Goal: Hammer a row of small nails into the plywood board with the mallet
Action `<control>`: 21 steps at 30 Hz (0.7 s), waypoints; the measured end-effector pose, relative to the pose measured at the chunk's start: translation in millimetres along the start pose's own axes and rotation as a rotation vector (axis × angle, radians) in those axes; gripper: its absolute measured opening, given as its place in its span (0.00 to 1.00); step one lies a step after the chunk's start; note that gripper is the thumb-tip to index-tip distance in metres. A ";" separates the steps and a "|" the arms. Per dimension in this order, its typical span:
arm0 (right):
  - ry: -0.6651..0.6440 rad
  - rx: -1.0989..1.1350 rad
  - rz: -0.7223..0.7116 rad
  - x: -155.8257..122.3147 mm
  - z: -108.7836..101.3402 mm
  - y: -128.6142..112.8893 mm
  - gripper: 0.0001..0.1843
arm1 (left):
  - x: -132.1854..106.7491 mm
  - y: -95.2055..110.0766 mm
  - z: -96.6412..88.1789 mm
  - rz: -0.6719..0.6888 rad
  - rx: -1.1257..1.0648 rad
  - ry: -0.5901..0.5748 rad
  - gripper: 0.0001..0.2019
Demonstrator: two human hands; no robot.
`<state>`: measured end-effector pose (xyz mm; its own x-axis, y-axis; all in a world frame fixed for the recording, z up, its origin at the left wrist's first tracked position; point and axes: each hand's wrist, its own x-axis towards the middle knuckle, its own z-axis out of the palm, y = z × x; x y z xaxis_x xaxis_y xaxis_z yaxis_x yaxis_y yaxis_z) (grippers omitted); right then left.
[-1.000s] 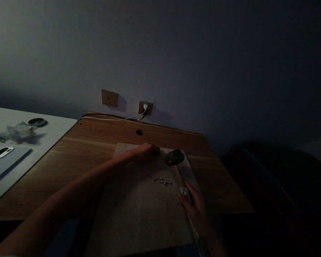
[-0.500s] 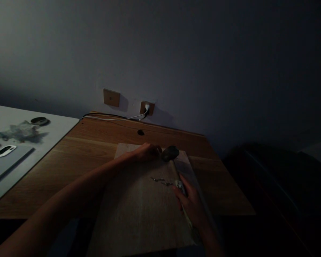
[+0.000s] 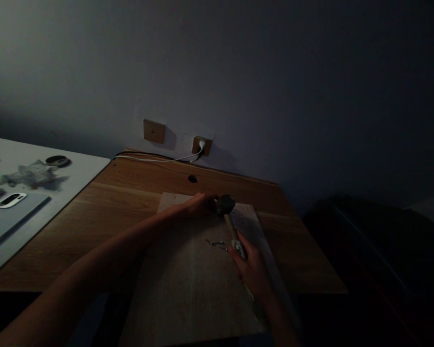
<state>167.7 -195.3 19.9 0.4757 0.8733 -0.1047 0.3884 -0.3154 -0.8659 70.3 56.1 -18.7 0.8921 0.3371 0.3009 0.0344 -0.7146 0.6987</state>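
Observation:
My right hand [image 3: 251,265] is wrapped round the handle of a mallet with a dark, rounded head [image 3: 225,205]. The head is right beside the fingers of my left hand [image 3: 201,205]; whether it touches them I cannot tell. My left hand rests at the far part of a pale wooden board [image 3: 188,289], fingers curled together. What they pinch, if anything, is hidden by the mallet head and the dark. Thin, shiny, bent metal pieces, perhaps hooks [image 3: 215,242], lie on the board left of the mallet handle.
The board lies on a brown wooden desk [image 3: 123,202] and overhangs its front edge. To the left, a white table [image 3: 90,166] bears a scale [image 3: 20,217], a crumpled plastic bag [image 3: 36,174] and a round dark item [image 3: 58,160]. Cables [image 3: 159,159] run to a wall socket [image 3: 202,145].
The mallet head has shifted left, closer to my left fingers, and my right hand has moved slightly left with it. My left hand stays at the same spot on the board.

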 end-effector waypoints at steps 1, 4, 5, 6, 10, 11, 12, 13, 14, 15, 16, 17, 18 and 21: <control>-0.006 0.005 0.003 -0.1 0.1 0.4 0.32 | -0.1 0.2 0.1 -0.005 0.000 -0.003 0.20; -0.021 0.011 0.010 -0.8 0.6 1.5 0.32 | 1.0 0.6 -0.7 -0.028 -0.007 -0.021 0.20; -0.020 0.012 0.008 -1.1 0.8 1.9 0.32 | 1.8 1.4 -2.4 -0.039 -0.003 -0.031 0.21; -0.022 0.015 0.006 -1.4 0.9 2.3 0.32 | 2.7 2.9 -5.3 -0.053 0.013 -0.039 0.21; -0.031 0.051 0.036 -3.5 -0.3 5.4 0.35 | 4.5 21.1 -28.1 -0.074 0.173 -0.100 0.18; -0.025 0.062 0.046 -4.7 -1.3 6.4 0.36 | 3.9 29.2 -34.6 -0.063 0.212 -0.155 0.16; -0.013 0.068 0.056 -6.4 -2.7 7.6 0.37 | 2.9 38.3 -40.0 -0.048 0.233 -0.240 0.14; 0.002 0.071 0.065 -8.7 -4.5 8.7 0.37 | 1.5 48.0 -43.9 -0.033 0.243 -0.350 0.12; 0.012 0.071 0.075 -11.7 -6.8 9.7 0.38 | -0.3 57.9 -45.9 -0.026 0.244 -0.449 0.12; 0.017 0.066 0.088 -15.1 -9.4 10.7 0.39 | -2.2 67.4 -45.7 -0.020 0.234 -0.530 0.12; 0.015 0.057 0.101 -19.0 -12.1 11.5 0.40 | -4.3 75.9 -43.5 -0.023 0.228 -0.574 0.12; 0.010 0.047 0.114 -23.0 -14.9 12.4 0.41 | -6.5 83.2 -39.5 -0.025 0.223 -0.595 0.12; 0.003 0.035 0.128 -27.1 -17.4 13.3 0.42 | -8.7 89.0 -34.2 -0.021 0.226 -0.606 0.12; -0.025 -0.004 0.170 -36.9 -22.5 16.4 0.42 | -15.2 97.4 -15.9 0.018 0.271 -0.630 0.10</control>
<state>174.3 -241.1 20.6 0.5148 0.8163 -0.2619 0.3072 -0.4609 -0.8326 52.9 -8.9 55.2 0.9827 -0.0387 -0.1810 0.0551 -0.8724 0.4857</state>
